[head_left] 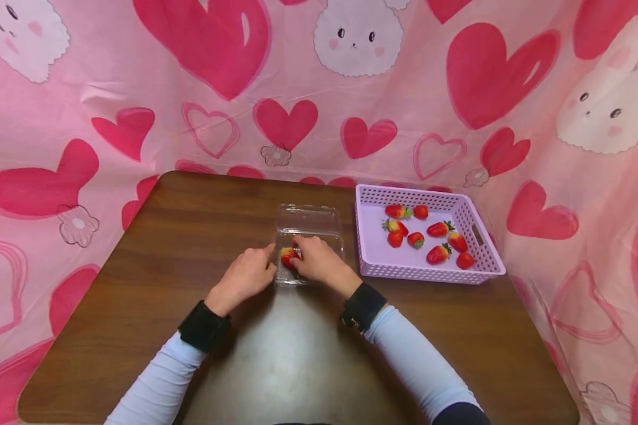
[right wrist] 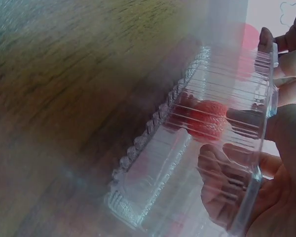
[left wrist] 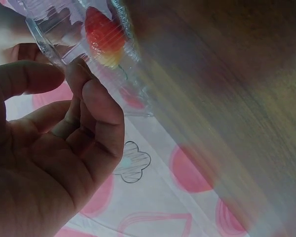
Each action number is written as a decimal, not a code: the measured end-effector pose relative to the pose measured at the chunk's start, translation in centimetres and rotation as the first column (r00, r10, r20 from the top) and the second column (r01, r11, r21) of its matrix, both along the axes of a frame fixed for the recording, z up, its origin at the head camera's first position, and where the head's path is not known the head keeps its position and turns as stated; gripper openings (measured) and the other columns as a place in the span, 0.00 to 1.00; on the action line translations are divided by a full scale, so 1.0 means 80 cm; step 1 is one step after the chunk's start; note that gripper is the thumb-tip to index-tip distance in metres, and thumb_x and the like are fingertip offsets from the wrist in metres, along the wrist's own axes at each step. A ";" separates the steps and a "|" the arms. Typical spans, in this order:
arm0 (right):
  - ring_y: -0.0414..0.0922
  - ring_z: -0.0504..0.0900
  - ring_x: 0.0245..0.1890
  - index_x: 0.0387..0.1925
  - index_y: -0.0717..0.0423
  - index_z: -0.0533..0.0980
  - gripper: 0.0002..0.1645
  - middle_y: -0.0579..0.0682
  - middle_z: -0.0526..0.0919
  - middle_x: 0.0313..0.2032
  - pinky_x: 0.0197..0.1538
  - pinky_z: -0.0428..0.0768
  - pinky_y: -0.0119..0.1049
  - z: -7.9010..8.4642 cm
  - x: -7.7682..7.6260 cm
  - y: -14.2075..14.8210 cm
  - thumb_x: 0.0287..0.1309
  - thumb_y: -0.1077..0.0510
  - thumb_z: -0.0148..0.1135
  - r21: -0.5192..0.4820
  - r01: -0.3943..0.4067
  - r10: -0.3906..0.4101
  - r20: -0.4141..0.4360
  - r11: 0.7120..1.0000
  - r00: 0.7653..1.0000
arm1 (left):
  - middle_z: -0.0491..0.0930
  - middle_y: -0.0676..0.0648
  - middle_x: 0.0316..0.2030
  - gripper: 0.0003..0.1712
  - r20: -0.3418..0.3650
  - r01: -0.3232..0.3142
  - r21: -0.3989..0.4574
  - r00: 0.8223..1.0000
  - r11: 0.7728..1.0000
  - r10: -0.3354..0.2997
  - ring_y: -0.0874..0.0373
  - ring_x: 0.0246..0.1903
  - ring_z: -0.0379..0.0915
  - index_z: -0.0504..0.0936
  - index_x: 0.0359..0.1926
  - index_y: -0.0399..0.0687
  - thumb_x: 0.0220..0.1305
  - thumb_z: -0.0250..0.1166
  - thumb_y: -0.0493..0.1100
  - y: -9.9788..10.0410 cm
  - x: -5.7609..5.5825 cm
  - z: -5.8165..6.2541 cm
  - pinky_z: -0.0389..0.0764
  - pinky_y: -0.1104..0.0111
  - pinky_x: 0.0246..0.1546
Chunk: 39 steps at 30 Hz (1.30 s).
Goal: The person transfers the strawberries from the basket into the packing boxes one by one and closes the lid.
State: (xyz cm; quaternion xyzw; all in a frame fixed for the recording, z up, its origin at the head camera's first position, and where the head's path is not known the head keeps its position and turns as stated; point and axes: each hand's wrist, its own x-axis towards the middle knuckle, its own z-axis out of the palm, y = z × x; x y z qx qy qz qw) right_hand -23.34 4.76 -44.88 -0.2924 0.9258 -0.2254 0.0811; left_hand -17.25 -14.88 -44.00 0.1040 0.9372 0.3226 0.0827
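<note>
A clear plastic clamshell box [head_left: 308,222] stands on the table with its lid folded back. Inside, at its left side, lies a red strawberry [head_left: 287,256] with a yellowish end. My left hand [head_left: 248,273] pinches the box's left rim between thumb and forefinger, seen close up in the left wrist view. My right hand [head_left: 319,260] reaches into the box, thumb tip against or just beside the strawberry. Through the ribbed wall in the right wrist view, the other fingers [right wrist: 219,182] are loosely bent below the strawberry [right wrist: 207,120], not closed round it.
A lilac perforated basket [head_left: 430,271] with several strawberries [head_left: 438,254] stands right of the box, near the back edge. The brown wooden table [head_left: 202,218] has pink heart-patterned cloth [head_left: 292,59] behind it and at both sides.
</note>
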 end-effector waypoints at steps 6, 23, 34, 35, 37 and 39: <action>0.45 0.78 0.26 0.52 0.59 0.81 0.17 0.48 0.79 0.28 0.31 0.80 0.36 0.011 -0.005 0.006 0.66 0.55 0.71 -0.008 0.010 -0.010 -0.031 1.000 0.999 | 0.67 0.46 0.20 0.34 -0.025 0.003 -0.005 1.000 1.000 -0.003 0.52 0.15 0.66 0.67 0.75 0.29 0.73 0.62 0.37 -0.001 -0.002 0.002 0.73 0.64 0.19; 0.46 0.79 0.28 0.52 0.59 0.83 0.16 0.48 0.82 0.30 0.31 0.81 0.38 0.049 -0.014 0.035 0.65 0.59 0.70 -0.030 0.080 -0.081 -0.046 0.996 0.996 | 0.69 0.44 0.22 0.35 0.020 -0.007 0.020 1.000 1.000 0.007 0.51 0.18 0.69 0.66 0.77 0.33 0.74 0.62 0.37 -0.001 -0.002 0.003 0.74 0.65 0.20; 0.52 0.81 0.34 0.49 0.62 0.83 0.14 0.54 0.86 0.37 0.41 0.84 0.45 0.068 -0.035 0.085 0.63 0.60 0.68 -0.048 0.148 -0.153 -0.109 0.988 0.982 | 0.69 0.44 0.22 0.34 0.014 -0.005 0.013 1.000 1.000 0.005 0.51 0.18 0.69 0.67 0.76 0.33 0.73 0.63 0.37 0.001 0.001 0.000 0.74 0.65 0.20; 0.52 0.81 0.35 0.49 0.62 0.83 0.14 0.55 0.86 0.38 0.43 0.84 0.46 0.070 -0.037 0.091 0.63 0.60 0.68 -0.046 0.160 -0.165 -0.106 0.986 0.981 | 0.70 0.45 0.22 0.34 0.012 -0.006 0.009 1.000 1.000 0.006 0.51 0.18 0.68 0.67 0.76 0.32 0.73 0.63 0.37 0.001 0.001 0.000 0.74 0.65 0.20; 0.53 0.81 0.36 0.48 0.61 0.83 0.14 0.55 0.86 0.39 0.44 0.84 0.47 0.074 -0.040 0.101 0.63 0.60 0.69 -0.036 0.184 -0.187 -0.103 0.982 0.977 | 0.70 0.45 0.22 0.34 0.008 -0.008 0.003 1.000 1.000 0.008 0.51 0.17 0.68 0.67 0.76 0.31 0.73 0.63 0.37 0.002 0.001 0.000 0.74 0.65 0.20; 0.54 0.81 0.37 0.48 0.61 0.82 0.14 0.56 0.86 0.39 0.44 0.84 0.49 0.078 -0.043 0.112 0.62 0.60 0.68 -0.020 0.203 -0.204 -0.107 0.979 0.973 | 0.71 0.44 0.22 0.34 0.002 -0.008 -0.004 1.000 1.000 0.008 0.52 0.17 0.67 0.67 0.76 0.30 0.73 0.63 0.37 0.002 0.001 0.000 0.74 0.65 0.20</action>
